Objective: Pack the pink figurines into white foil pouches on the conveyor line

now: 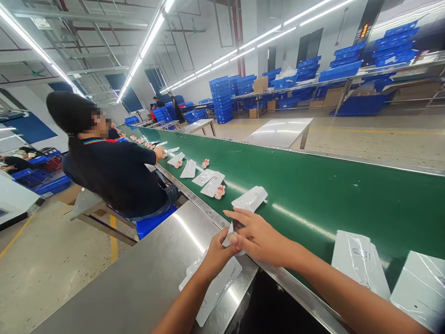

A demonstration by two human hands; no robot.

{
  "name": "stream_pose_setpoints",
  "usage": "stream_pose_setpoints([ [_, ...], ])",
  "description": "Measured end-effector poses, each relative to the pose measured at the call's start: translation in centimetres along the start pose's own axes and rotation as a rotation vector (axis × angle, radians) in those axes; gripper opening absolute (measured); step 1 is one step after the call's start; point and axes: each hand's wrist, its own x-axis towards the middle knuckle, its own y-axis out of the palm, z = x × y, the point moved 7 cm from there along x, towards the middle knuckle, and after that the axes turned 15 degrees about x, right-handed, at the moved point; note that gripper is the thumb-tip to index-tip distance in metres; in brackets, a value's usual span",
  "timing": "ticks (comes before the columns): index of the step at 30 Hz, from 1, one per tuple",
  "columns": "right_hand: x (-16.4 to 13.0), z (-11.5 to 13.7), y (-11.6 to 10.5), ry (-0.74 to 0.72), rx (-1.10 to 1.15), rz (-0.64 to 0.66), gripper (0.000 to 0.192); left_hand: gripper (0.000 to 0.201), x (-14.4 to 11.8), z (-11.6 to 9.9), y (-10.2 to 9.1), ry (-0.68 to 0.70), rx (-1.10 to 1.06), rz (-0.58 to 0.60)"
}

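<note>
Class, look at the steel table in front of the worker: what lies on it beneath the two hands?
Clear plastic bags lie flat on the steel table below the left hand and right hand. The left forearm covers part of the bags, so their number is unclear.

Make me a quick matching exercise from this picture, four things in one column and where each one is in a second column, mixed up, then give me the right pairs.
Things:
1. small white packet
2. pink toy
3. blue crates
4. flat plastic bags

Places:
A. stacked on the floor by the far wall
B. on the steel table under the left hand
C. pinched between both hands, the right hand on top
D. lying on the green belt

Pairs: 1-C, 2-D, 3-A, 4-B
</note>
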Motion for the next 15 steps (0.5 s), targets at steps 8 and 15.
stream_pose_setpoints([
  [8,-3.3,-0.6,-2.6,0.116,0.097,0.018,0.035,0.06,-1.0,-2.5,-0.2,0.19,0.159,0.214],
  [15,-7.9,-8.8,-10.0,0.449,-0.288,-0.284,0.05,0.035,-1.6,3.3,-9.0,-0.085,0.927,-0.14],
])
